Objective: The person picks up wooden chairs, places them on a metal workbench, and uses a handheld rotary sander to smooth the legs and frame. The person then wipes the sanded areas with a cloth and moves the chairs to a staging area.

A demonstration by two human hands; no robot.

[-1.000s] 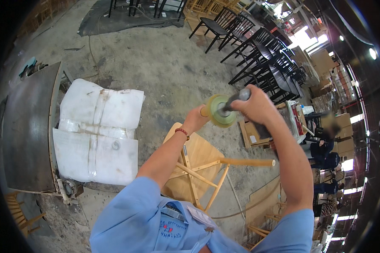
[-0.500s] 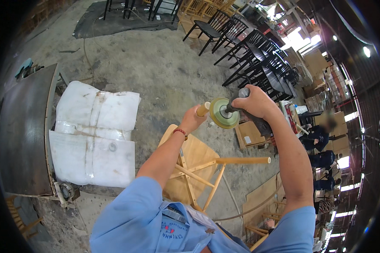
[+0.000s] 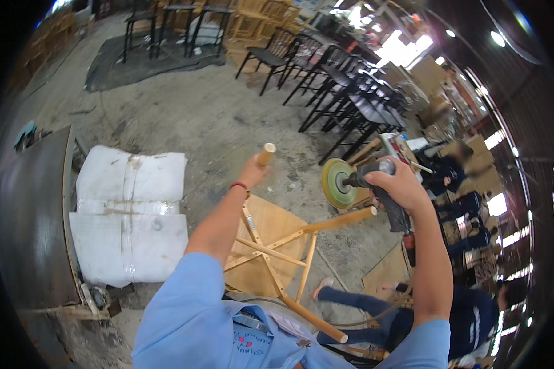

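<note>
My left hand (image 3: 250,173) is wrapped around a pale wooden chair leg (image 3: 267,151), its round end sticking out above the fingers. That leg belongs to an upturned wooden chair (image 3: 277,215), whose seat underside, crossed rails and other legs show below my hand. My right hand (image 3: 405,186) grips a dark handheld power sander (image 3: 389,202) with a round yellow-green disc (image 3: 337,182). The disc faces left, apart from the held leg, and hangs above another chair leg (image 3: 351,218) that points right.
White padded sheeting (image 3: 129,234) lies at left beside a dark metal-topped bench (image 3: 34,227). Black chairs (image 3: 345,86) stand in a row at the far right. A person in dark clothing (image 3: 455,323) is close at lower right; others are beyond. A hose (image 3: 375,317) runs nearby.
The sander has moved right, away from the held leg's end. My left hand still holds the leg, and the chair shows more turned. A person has come into view at lower right.
</note>
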